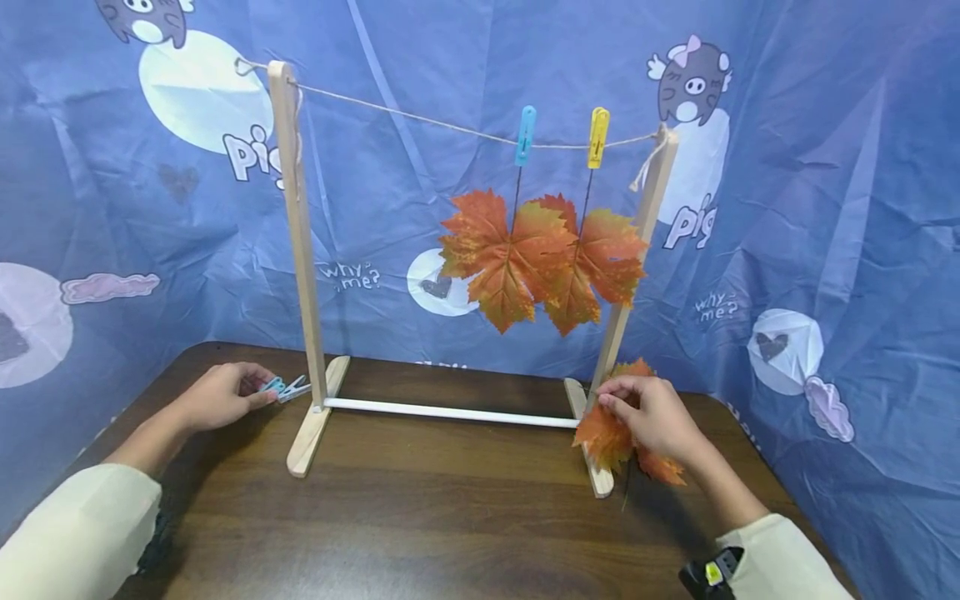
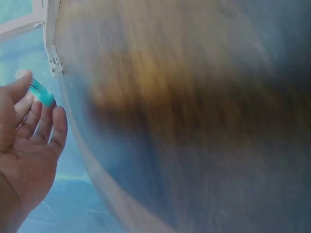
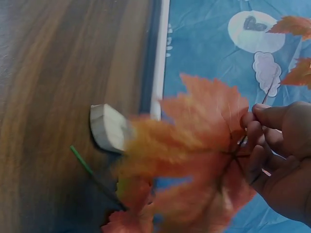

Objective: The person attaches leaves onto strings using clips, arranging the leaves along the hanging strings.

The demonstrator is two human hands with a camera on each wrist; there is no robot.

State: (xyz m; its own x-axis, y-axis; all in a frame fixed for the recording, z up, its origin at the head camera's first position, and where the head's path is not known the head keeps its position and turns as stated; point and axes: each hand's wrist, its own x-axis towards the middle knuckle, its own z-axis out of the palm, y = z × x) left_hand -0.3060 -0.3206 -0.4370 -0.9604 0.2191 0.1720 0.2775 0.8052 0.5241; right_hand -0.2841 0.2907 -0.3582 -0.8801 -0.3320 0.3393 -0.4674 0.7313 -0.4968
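Observation:
At the left, my left hand [image 1: 225, 395] pinches a light blue clothespin [image 1: 274, 386], and a paler clothespin [image 1: 294, 389] lies just beside it near the rack's left foot. In the left wrist view the teal clothespin [image 2: 43, 94] sits between thumb and fingers of the hand [image 2: 34, 141]. My right hand [image 1: 654, 417] pinches the stem of an orange leaf [image 1: 602, 435] by the right post; the right wrist view shows the leaf [image 3: 204, 150] hanging from the fingertips of the hand [image 3: 286, 150]. Another leaf [image 1: 660, 467] lies under it on the table.
A wooden rack [image 1: 300, 250] carries a string [image 1: 405, 113] between its posts. Two leaves [image 1: 510, 258] hang from it by a blue clothespin [image 1: 527, 136] and a yellow clothespin [image 1: 597, 138]. A white bar [image 1: 450, 412] joins the feet. Blue cloth [image 1: 405, 317] stands behind the table [image 1: 420, 517].

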